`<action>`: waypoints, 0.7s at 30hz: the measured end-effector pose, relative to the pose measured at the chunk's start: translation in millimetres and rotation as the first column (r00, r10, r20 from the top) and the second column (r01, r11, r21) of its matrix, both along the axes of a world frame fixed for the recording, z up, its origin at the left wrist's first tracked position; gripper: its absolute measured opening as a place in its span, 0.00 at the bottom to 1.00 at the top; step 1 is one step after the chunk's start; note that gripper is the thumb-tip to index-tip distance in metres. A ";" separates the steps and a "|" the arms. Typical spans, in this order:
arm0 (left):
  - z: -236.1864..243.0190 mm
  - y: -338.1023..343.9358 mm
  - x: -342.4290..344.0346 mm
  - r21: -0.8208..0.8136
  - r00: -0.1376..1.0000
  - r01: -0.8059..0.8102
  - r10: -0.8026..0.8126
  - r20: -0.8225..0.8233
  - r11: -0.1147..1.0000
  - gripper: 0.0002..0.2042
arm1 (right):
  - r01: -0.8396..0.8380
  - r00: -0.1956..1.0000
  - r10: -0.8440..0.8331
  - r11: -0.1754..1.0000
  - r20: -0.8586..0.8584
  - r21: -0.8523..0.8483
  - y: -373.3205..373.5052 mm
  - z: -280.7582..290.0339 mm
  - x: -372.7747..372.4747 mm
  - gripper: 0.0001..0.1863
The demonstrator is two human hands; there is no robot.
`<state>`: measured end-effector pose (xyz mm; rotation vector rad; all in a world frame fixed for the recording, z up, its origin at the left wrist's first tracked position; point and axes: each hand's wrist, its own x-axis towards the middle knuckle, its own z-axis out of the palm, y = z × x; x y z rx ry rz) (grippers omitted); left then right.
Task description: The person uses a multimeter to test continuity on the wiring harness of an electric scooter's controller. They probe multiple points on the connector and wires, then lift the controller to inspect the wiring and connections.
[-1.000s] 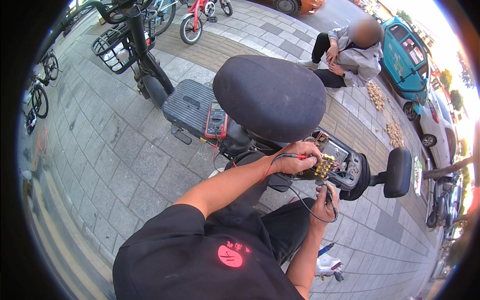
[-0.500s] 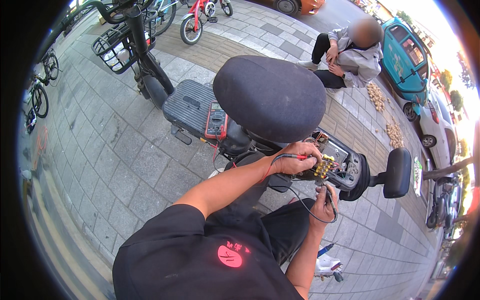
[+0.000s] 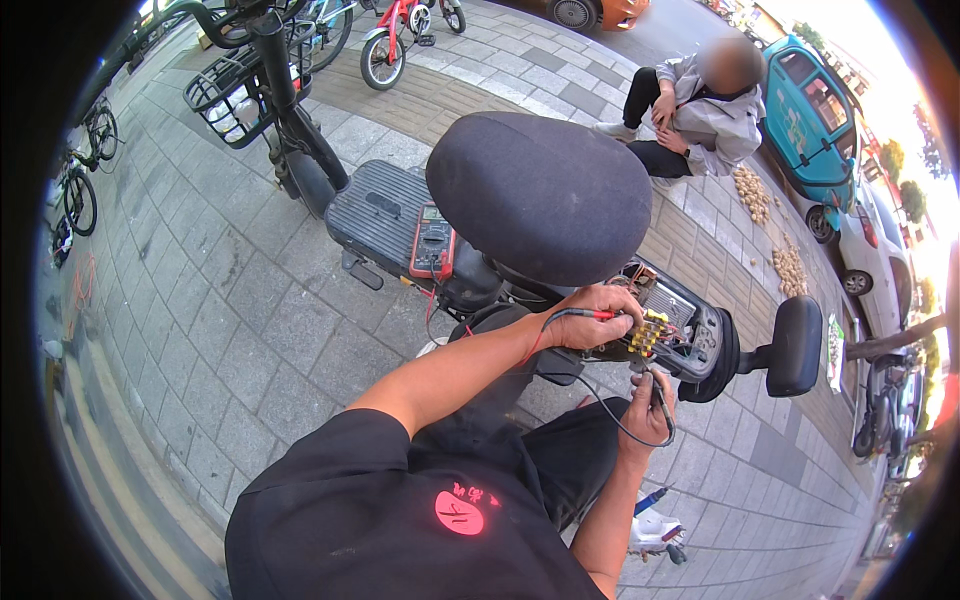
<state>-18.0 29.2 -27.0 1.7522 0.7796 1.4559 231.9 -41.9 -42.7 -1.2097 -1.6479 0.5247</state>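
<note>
Connectors (image 3: 650, 333), yellow and clustered, sit at the open tail (image 3: 712, 345) of the scooter (image 3: 465, 285), between the two hands; against the frame half a second ago nothing clearly differs: hands, probes, meter and connectors all keep their places.

From the left, a black wire basket (image 3: 232, 98) hangs at the scooter's front, with pale things inside; next comes the ribbed deck (image 3: 375, 205), and a red meter (image 3: 433, 242) lies at its rear edge, face up, just beside the seat (image 3: 540, 195), with leads running from its lower end; beyond, a red bike (image 3: 390, 42) stands on the paving (image 3: 260, 290).

The left hand (image 3: 598, 312) is closed, thumb and fingers pinched together on the red probe (image 3: 597, 313), at the left side of the connectors; its fingers hide the tip, so I cannot tell what that touches.

The right hand (image 3: 648, 410) is just below the connectors, fingers curled in and clamped on the black probe (image 3: 660, 398), its lead (image 3: 610, 408) looping under the wrist; its thumb and fingertips are close to the lowest connector, though contact is too small to tell; farther right, a person (image 3: 708, 120) in a grey jacket sits well apart, beyond the scooter, and a black backrest (image 3: 796, 345) juts from the tail.
</note>
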 end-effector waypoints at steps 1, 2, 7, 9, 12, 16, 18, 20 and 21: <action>-0.1 0.1 0.0 0.000 1.000 0.001 -0.001 0.003 1.000 0.10 | 0.000 1.000 0.000 1.000 0.002 -0.003 0.0 0.1 0.0 0.11; -0.2 0.1 0.1 -0.001 1.000 0.002 -0.002 0.006 1.000 0.09 | 0.001 1.000 -0.001 1.000 0.003 -0.005 0.0 0.3 0.1 0.11; -0.9 0.2 0.5 -0.002 1.000 -0.005 0.005 0.008 1.000 0.09 | 0.005 1.000 -0.005 1.000 -0.013 -0.007 -0.1 -0.2 -0.7 0.11; -0.4 0.0 0.7 -0.005 1.000 -0.004 0.004 0.010 1.000 0.09 | 0.009 1.000 -0.009 1.000 -0.007 -0.011 -0.5 1.6 -1.5 0.11; -1.3 0.4 0.9 -0.003 1.000 -0.004 0.004 0.010 1.000 0.09 | 0.013 1.000 -0.013 1.000 -0.008 -0.004 -0.3 1.1 -1.3 0.11; -0.3 -0.2 0.4 -0.015 1.000 0.001 -0.001 0.006 1.000 0.09 | 0.020 1.000 -0.020 1.000 0.002 0.006 1.0 -1.3 -0.4 0.10; 0.6 -0.2 0.3 -0.010 1.000 0.001 -0.001 -0.004 1.000 0.09 | 0.020 1.000 -0.020 1.000 -0.001 0.010 1.2 -1.5 -0.5 0.10; 0.5 -0.6 -0.1 -0.025 1.000 -0.003 0.002 -0.010 1.000 0.09 | 0.017 1.000 -0.017 1.000 -0.008 0.007 1.1 -0.5 -1.8 0.10; 0.3 -0.9 -0.2 -0.033 1.000 -0.004 0.004 -0.012 0.999 0.09 | 0.015 1.000 -0.015 1.000 -0.012 0.005 1.1 -0.1 -2.3 0.10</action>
